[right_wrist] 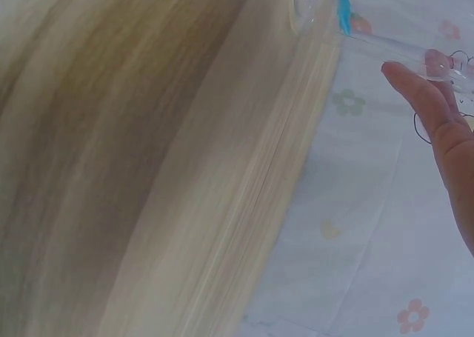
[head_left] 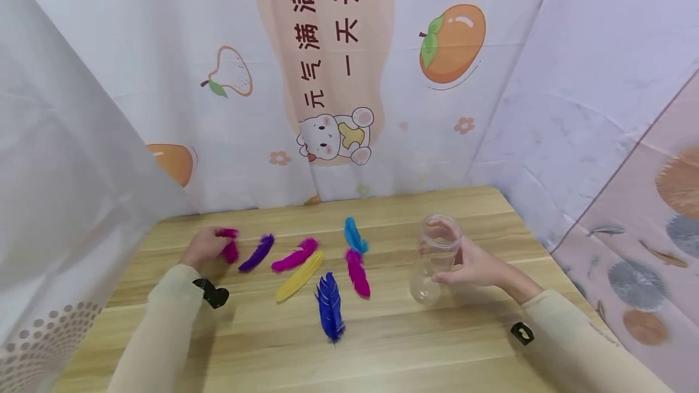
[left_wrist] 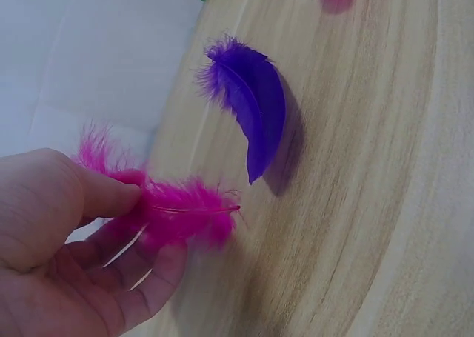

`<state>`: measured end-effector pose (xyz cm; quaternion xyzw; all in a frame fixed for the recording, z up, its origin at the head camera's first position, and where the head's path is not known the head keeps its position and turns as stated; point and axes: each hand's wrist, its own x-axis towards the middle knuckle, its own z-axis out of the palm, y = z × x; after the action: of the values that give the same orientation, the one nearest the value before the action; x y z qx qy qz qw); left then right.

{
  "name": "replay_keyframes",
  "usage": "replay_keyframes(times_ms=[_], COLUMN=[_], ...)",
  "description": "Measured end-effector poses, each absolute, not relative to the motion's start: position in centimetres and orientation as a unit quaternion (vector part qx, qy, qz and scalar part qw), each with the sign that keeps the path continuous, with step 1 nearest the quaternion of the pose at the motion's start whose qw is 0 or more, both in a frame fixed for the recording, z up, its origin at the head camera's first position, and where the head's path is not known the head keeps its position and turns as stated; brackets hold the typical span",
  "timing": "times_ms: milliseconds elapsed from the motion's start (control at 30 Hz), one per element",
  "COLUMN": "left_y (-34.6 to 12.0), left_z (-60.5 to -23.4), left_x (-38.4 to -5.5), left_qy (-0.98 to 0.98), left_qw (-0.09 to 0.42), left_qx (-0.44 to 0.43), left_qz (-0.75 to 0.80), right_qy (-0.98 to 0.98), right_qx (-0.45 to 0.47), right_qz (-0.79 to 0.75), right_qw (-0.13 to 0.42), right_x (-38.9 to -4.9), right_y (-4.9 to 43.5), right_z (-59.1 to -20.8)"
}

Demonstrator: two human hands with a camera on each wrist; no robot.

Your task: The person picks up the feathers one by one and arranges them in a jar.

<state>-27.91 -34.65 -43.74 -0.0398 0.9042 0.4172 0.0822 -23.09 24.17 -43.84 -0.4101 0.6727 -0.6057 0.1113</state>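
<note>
At the table's left end my left hand (head_left: 203, 248) pinches a fluffy magenta feather (left_wrist: 189, 211) between thumb and fingers. Close to it on the wood lies a curved purple feather (left_wrist: 255, 104). My right hand (head_left: 476, 264) holds a clear jar (head_left: 428, 281) from its right side, fingers behind and thumb in front. The jar's round mouth is uncovered, and I see nothing inside. In the right wrist view only part of the jar and a few fingers (right_wrist: 441, 126) show.
Between the hands lie another magenta feather (head_left: 295, 258), a yellow feather (head_left: 299, 276), a blue feather (head_left: 329, 308) and a turquoise feather (head_left: 354, 235) touching a magenta one (head_left: 357, 273). A printed curtain (head_left: 349, 181) hangs behind the wooden table (head_left: 382, 356).
</note>
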Motion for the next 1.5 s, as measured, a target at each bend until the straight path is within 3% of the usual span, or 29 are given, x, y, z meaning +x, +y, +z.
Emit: replay_keyframes(times_ms=[267, 700, 1500], left_y=[-34.2, -34.2, -33.7], left_z=[-43.5, -43.6, -42.4], left_x=[-28.2, -28.1, -26.9], left_qy=[0.927, 0.882, 0.869], left_qw=[0.053, 0.064, 0.069], left_qx=[-0.046, -0.061, -0.057], left_qz=[0.369, 0.463, 0.486], right_qy=[0.670, 0.674, 0.658], right_qx=[-0.426, -0.427, -0.441], right_qz=[-0.600, -0.595, -0.600], right_qw=[0.103, 0.096, 0.110], right_x=[-23.3, -23.1, -23.0], right_y=[24.5, 24.8, 24.6], right_z=[-44.0, -44.2, -44.3])
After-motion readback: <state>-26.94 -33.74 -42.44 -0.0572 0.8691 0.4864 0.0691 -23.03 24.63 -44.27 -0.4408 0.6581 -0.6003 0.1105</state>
